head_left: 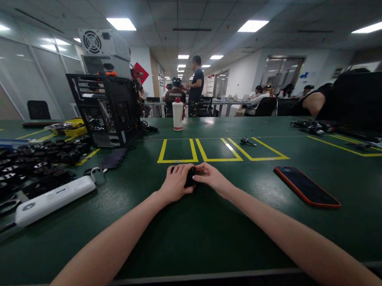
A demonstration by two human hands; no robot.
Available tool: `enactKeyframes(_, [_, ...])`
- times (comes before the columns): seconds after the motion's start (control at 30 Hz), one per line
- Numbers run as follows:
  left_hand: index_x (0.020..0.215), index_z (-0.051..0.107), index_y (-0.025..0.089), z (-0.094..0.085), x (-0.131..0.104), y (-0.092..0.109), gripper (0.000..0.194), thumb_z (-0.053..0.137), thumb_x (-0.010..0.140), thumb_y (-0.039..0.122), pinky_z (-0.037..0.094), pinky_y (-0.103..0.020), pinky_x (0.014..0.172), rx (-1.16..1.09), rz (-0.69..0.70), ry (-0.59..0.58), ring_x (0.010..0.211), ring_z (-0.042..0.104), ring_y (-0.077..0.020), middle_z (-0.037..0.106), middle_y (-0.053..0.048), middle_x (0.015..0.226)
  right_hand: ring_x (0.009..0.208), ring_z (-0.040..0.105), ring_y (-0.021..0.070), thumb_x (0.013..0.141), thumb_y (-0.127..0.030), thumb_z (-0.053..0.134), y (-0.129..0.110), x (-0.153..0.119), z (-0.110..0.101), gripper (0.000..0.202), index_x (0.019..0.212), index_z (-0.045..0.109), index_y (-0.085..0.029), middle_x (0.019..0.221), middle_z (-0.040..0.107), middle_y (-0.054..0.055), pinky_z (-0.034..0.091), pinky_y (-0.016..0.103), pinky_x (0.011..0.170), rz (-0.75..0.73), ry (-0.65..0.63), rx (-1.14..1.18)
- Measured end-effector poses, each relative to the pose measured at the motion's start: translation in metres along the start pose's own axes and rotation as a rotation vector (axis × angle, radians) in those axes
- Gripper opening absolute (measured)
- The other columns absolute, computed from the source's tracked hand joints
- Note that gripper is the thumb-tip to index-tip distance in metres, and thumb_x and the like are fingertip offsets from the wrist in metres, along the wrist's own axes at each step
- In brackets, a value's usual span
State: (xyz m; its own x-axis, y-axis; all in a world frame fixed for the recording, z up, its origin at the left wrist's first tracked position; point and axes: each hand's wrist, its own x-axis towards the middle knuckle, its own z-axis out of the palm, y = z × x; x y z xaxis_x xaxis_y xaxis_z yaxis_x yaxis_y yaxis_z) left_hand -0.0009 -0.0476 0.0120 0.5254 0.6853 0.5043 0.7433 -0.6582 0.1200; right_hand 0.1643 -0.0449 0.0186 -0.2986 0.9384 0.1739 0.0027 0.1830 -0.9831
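My left hand point(177, 182) rests low over the green table point(147, 241) with its fingers wrapped over a small black object point(190, 177). Most of that object is covered by the fingers, so its kind does not show. From the other side, my right hand point(212, 178) pinches at the object's right edge with thumb and fingertips. Both hands meet just in front of yellow tape outlines point(175, 162). A small black part with a metal end point(246, 141) lies inside the right-hand outline.
A phone with an orange edge point(306, 187) lies to the right. To the left are a white power strip point(56, 199) and a heap of black parts point(36, 164). Farther back stand an open computer case point(112, 108) and a white cup point(177, 116). People are in the background.
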Motion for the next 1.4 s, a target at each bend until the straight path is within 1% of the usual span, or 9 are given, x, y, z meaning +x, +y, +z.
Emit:
enactKeyframes(0.1, [0.118,0.03,0.021,0.0001,-0.0001,-0.0002,0.058,0.057,0.068,0.033,0.025,-0.042,0.092,0.0,0.005,0.002,0.107,0.041,-0.0245,0.047,-0.007,0.114,0.079,0.054,0.0125,0.065,-0.034,0.062,0.0042,0.0007,0.0001,0.026,0.085,0.054,-0.019,0.082,0.058,0.001,0.043,0.029,0.075,0.019,0.027,0.025])
enactKeyframes(0.17, [0.118,0.03,0.02,0.0003,-0.0003,-0.0004,0.058,0.057,0.068,0.033,0.025,-0.042,0.092,0.007,0.005,0.002,0.107,0.041,-0.0247,0.046,-0.007,0.114,0.075,0.054,0.0115,0.065,-0.034,0.062,0.0048,0.002,0.0003,0.024,0.082,0.055,-0.019,0.079,0.057,0.0,0.043,0.028,0.072,0.036,0.045,0.048])
enactKeyframes(0.27, [0.117,0.031,0.02,0.0002,-0.0008,-0.0004,0.059,0.058,0.067,0.033,0.025,-0.041,0.091,0.016,0.006,0.0,0.106,0.041,-0.025,0.046,-0.008,0.115,0.079,0.054,0.0121,0.061,-0.029,0.067,0.0018,0.0039,0.0,0.028,0.085,0.056,-0.018,0.085,0.058,0.002,0.042,0.028,0.075,0.097,0.053,0.088])
enactKeyframes(0.4, [0.117,0.031,0.02,-0.0008,-0.0016,0.0,0.059,0.059,0.067,0.032,0.024,-0.042,0.092,0.023,0.017,-0.009,0.107,0.041,-0.0256,0.045,-0.008,0.116,0.086,0.054,0.0136,0.06,-0.025,0.067,-0.0035,0.005,-0.0029,0.031,0.089,0.059,-0.016,0.094,0.059,0.004,0.04,0.031,0.082,0.182,-0.005,0.125])
enactKeyframes(0.63, [0.118,0.03,0.02,0.0,-0.0015,-0.0007,0.059,0.058,0.067,0.032,0.025,-0.043,0.092,0.01,0.006,-0.013,0.108,0.04,-0.0263,0.045,-0.008,0.116,0.091,0.054,0.0158,0.054,-0.016,0.07,0.0007,0.0025,-0.0067,0.039,0.09,0.055,-0.018,0.091,0.06,0.003,0.041,0.034,0.084,0.081,-0.087,0.11])
enactKeyframes(0.9, [0.117,0.031,0.019,0.0007,-0.0014,-0.0013,0.058,0.057,0.068,0.033,0.025,-0.043,0.092,0.01,0.018,-0.012,0.107,0.04,-0.0265,0.045,-0.009,0.116,0.078,0.053,0.0116,0.064,-0.033,0.063,0.0028,0.0028,0.0018,0.023,0.08,0.056,-0.018,0.08,0.058,0.0,0.041,0.028,0.076,0.048,0.05,0.071])
enactKeyframes(1.13, [0.118,0.031,0.019,0.0002,-0.0019,-0.0008,0.059,0.058,0.067,0.032,0.024,-0.042,0.093,0.017,0.027,-0.016,0.107,0.04,-0.0262,0.045,-0.009,0.116,0.08,0.054,0.0128,0.059,-0.027,0.068,0.0049,0.0087,-0.0004,0.032,0.087,0.057,-0.017,0.088,0.059,0.003,0.041,0.029,0.077,0.135,0.054,0.137])
enactKeyframes(1.27, [0.117,0.031,0.02,0.0005,-0.0015,-0.0014,0.058,0.057,0.067,0.032,0.023,-0.043,0.093,0.01,0.025,-0.017,0.107,0.04,-0.0261,0.045,-0.008,0.116,0.082,0.055,0.0138,0.058,-0.023,0.069,0.0005,0.0064,-0.0035,0.032,0.087,0.057,-0.018,0.087,0.059,0.002,0.041,0.032,0.078,0.185,-0.027,0.116])
enactKeyframes(1.4, [0.116,0.031,0.02,0.0014,-0.0011,-0.0019,0.056,0.057,0.067,0.032,0.023,-0.043,0.093,-0.009,0.016,-0.017,0.107,0.04,-0.0257,0.045,-0.008,0.115,0.084,0.055,0.0142,0.053,-0.019,0.071,-0.0023,0.0022,-0.0048,0.036,0.085,0.055,-0.02,0.085,0.059,0.0,0.042,0.031,0.077,0.135,-0.067,0.088])
